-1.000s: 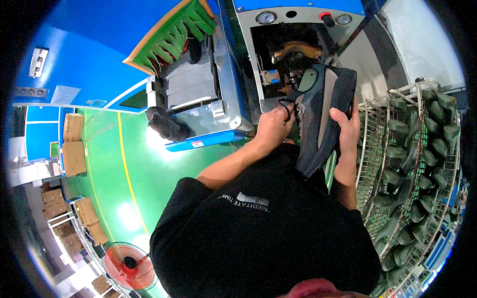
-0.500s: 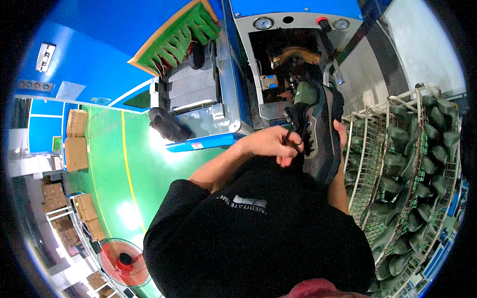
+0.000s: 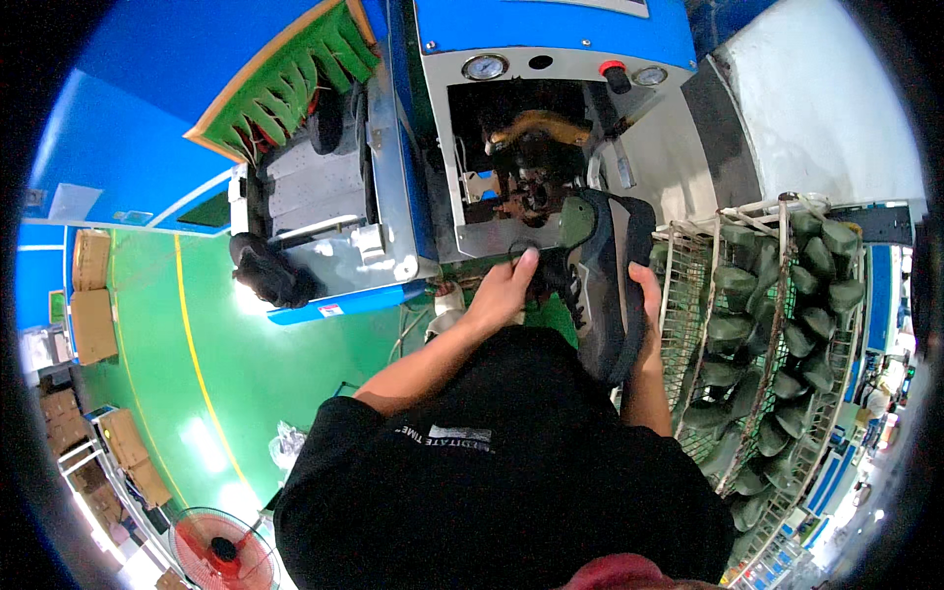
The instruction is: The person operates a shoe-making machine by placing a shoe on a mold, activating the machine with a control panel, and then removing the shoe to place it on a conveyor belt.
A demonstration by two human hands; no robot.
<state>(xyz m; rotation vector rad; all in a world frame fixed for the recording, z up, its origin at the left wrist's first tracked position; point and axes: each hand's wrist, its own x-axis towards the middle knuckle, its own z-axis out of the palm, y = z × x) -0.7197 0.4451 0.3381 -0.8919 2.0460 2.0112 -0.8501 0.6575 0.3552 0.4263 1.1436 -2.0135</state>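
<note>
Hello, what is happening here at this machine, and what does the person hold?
A person in a black shirt stands at a blue and grey machine and holds a dark grey shoe up near its open front. The right hand grips the shoe from the side, while the left hand touches the lace area. To the right stands a wire rack filled with dark green shoe lasts. A red fan stands on the green floor.

**Shoe held up to the machine**

Both hands grip a dark grey shoe [image 3: 602, 285] in front of a blue and grey machine [image 3: 531, 128]. The left hand [image 3: 503, 290] touches the laces; the right hand [image 3: 647, 305] clasps the sole side. A wire rack [image 3: 688, 295] of green shoe lasts [image 3: 787, 324] stands just right. The floor [image 3: 256, 374] is green.
</note>
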